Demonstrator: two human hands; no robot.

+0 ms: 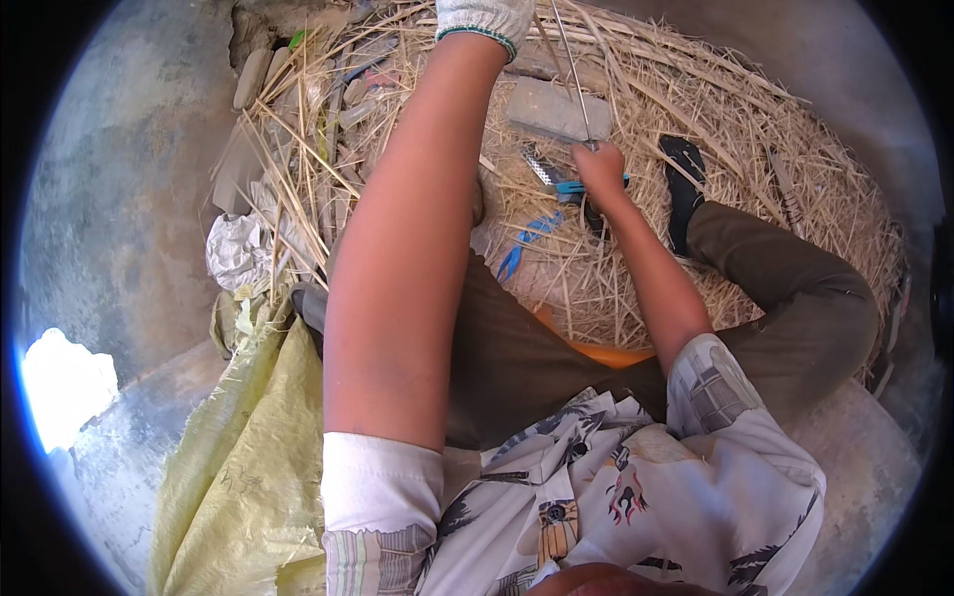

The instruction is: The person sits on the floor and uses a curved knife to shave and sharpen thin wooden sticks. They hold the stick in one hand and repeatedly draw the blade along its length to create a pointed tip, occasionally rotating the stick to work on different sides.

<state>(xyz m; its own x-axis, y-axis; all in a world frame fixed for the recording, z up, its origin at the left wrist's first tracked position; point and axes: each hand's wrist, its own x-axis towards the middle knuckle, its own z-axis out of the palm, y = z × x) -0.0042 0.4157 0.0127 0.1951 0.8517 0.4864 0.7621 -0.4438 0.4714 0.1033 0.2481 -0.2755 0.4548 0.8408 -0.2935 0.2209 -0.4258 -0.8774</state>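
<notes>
My left arm stretches far forward, and my left hand (484, 20) wears a white knitted glove with a green cuff edge. The picture's upper edge cuts off its fingers. My bare right hand (599, 167) is closed around the lower end of a long thin grey strip (569, 62), which runs up past the upper edge near the glove. Whether the left hand touches the strip is out of view. Just below the right fist lies a blue-handled tool (570, 188) with a perforated metal part. Beyond that fist sits a flat grey block (558, 109).
Straw-like shavings (765, 189) cover the floor between and around my legs. A blue strip (527, 243) lies among them. To the left are crumpled white paper (238, 248), a yellow woven sack (234, 457) and a bare wall (129, 179). My right foot wears a black sock (682, 189).
</notes>
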